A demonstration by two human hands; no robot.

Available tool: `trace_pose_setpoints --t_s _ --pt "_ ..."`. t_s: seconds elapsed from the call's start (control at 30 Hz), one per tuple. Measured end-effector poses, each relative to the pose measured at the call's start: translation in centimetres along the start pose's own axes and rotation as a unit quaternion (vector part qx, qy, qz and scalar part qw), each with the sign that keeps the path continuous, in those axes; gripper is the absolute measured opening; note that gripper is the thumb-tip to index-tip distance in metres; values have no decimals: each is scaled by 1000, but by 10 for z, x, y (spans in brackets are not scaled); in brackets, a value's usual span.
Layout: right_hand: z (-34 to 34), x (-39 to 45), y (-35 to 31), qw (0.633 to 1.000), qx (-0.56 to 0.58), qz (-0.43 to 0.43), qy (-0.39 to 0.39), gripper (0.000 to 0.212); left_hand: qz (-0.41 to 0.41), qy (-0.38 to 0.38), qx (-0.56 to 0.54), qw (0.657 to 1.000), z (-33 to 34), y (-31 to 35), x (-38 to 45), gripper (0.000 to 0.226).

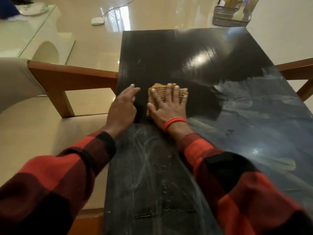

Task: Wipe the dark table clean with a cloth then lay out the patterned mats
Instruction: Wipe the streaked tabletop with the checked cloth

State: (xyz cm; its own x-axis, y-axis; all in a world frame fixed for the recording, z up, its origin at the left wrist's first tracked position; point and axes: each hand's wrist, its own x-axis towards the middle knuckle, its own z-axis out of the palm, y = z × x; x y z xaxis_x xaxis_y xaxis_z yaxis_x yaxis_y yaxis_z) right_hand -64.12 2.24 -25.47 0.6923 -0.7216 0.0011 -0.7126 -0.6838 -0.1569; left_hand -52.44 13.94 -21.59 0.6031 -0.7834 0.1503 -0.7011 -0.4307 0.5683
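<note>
The dark table (169, 53) runs away from me, glossy black at its far half and covered with whitish dusty smears on its near and right parts. A tan waffle-weave cloth (158, 87) lies on it near the left edge. My right hand (166, 107), with a red thread band at the wrist, presses flat on the cloth with fingers spread. My left hand (122, 107) rests on the table's left edge beside the cloth, fingers straight. No patterned mats are in view.
A wooden chair with a cream seat (55, 82) stands against the table's left side; another wooden chair arm (298, 68) shows at the right. A grey basket (227, 16) sits on the shiny floor beyond the table. A glass-topped white table (30, 31) is far left.
</note>
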Motion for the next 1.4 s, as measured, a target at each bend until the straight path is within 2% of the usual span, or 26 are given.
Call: trace_pose_setpoints --t_s 0.13,0.27,0.4,0.5,0.63,0.83,0.97,1.2,1.4 --pt "10 -32 -71 996 40 -81 -13 65 -29 -3 19 999 -23 -9 -13 40" --pt "13 -57 -101 990 23 -126 -52 85 -49 -18 13 999 -27 -14 -41 38" --pt "6 -62 -90 987 49 -142 -56 71 -37 4 -18 999 -24 -14 -59 37" --pt "3 -61 -64 992 53 -109 -36 63 -41 -9 -17 999 -21 -15 -65 37" --pt "-1 -58 -6 999 30 -35 -7 64 -56 -30 7 998 -15 -14 -73 40" --pt "-13 -69 92 996 14 82 5 65 -26 -44 1 999 0 4 -79 42" --pt "-19 -82 130 990 -1 141 15 65 -14 -55 -6 998 9 13 -83 42" --pt "-21 -85 122 987 -7 163 1 66 -14 -48 -4 999 4 4 -89 41" --pt "-11 -93 60 996 3 91 14 66 4 -33 2 999 -1 -6 -97 44"
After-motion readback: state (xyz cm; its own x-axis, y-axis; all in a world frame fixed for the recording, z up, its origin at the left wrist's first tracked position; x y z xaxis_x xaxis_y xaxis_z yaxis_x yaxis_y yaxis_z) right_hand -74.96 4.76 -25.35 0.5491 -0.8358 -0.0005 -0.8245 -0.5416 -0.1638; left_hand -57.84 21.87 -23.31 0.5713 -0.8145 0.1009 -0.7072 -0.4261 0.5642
